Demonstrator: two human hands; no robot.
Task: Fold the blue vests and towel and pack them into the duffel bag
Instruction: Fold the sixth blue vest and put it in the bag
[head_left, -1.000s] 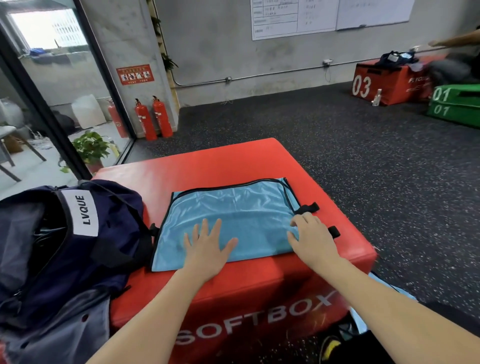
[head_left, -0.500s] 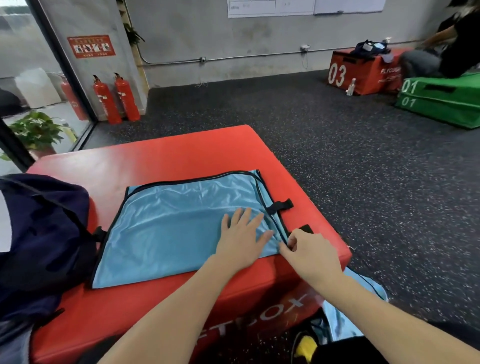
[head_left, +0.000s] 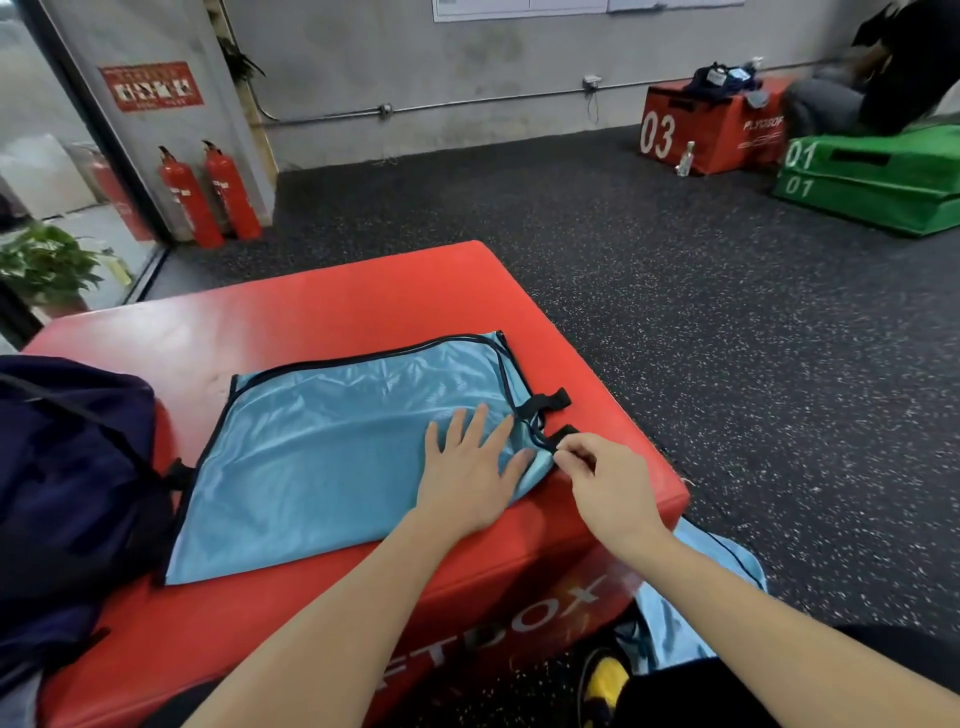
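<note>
Blue vest (head_left: 332, 457) (on red box (head_left: 311, 312)): left hand (head_left: 467, 473) presses flat, right hand (head_left: 608, 478) pinches corner.

Light-blue vest (head_left: 332, 457), red box (head_left: 322, 312)

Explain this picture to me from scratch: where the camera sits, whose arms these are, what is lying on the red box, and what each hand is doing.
There is no machine here. The camera is worn on a person's head and looks forward and down, so the two bare arms are that person's own. A blue vest lies spread flat on a red soft box. The left hand presses flat on the vest with straight fingers. The right hand pinches the vest's black-trimmed edge at its near right corner, beside the black straps. A dark duffel bag sits on the box's left end. More blue fabric hangs below the box on the right.
</note>
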